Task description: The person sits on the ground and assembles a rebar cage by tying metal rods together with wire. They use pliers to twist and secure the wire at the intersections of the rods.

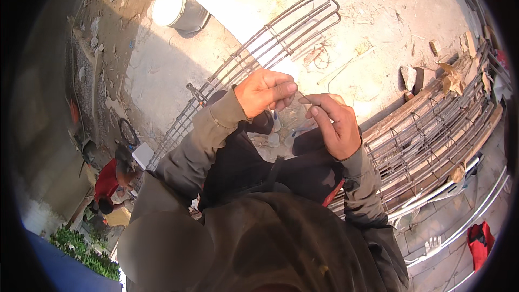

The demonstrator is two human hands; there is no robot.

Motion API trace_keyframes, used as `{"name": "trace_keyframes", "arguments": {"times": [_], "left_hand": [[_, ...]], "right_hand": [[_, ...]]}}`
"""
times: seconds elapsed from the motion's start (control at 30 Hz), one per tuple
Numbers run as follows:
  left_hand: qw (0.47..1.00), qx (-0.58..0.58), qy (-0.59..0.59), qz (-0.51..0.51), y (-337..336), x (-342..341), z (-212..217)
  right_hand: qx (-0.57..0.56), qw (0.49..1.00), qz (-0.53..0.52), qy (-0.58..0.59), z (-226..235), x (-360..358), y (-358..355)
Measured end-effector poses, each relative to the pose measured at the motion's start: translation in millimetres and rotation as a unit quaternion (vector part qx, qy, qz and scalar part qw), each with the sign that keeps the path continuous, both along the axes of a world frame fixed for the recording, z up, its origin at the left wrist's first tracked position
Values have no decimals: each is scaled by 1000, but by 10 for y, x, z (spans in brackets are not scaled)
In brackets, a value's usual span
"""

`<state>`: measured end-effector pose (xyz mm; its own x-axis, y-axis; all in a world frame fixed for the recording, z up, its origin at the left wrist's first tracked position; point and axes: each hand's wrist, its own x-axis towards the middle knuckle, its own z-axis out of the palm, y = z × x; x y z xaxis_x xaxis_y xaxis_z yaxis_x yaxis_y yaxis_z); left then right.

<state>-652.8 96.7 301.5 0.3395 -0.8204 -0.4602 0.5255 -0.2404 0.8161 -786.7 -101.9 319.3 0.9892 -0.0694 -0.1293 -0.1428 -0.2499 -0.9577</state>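
Note:
My left hand (266,94) is closed in a pinch, thumb against fingers, and a thin wire (304,97) runs from it toward my right hand. My right hand (336,124) pinches the other part of that wire between thumb and forefinger. Both hands are raised in front of my bent knees. Beyond and beneath my left hand lies a long rebar cage (270,39), running from the far middle down to the left. A short dark metal piece (195,93) sits across the cage, left of my left wrist; its kind is unclear.
A white-topped bucket (171,7) stands at the far left on dusty ground. To my right are stacked rebar cages and wooden strips (432,140), with white pipes (465,232) and a red cloth item (479,244). A person in red (108,179) bends at the lower left.

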Motion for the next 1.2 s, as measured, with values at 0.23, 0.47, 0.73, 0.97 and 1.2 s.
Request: {"name": "trace_keyframes", "arguments": {"times": [0.23,0.47,0.73,0.97,1.2], "left_hand": [[972,96,-176,-122,-184,190,-976],[721,408,-557,54,-261,-331,-2025],[682,404,-584,176,-460,-424,-2874],[700,417,-553,174,-468,-448,-2847],[794,401,-438,128,-322,-320,-2709]], "right_hand": [[-95,985,52,134,-739,-103,-231],[210,944,-78,241,-1510,-555,-536],[267,934,-104,212,-2151,-689,-675],[170,957,-50,229,-2588,-398,-693],[342,872,-94,337,-2791,-169,-279]]}}
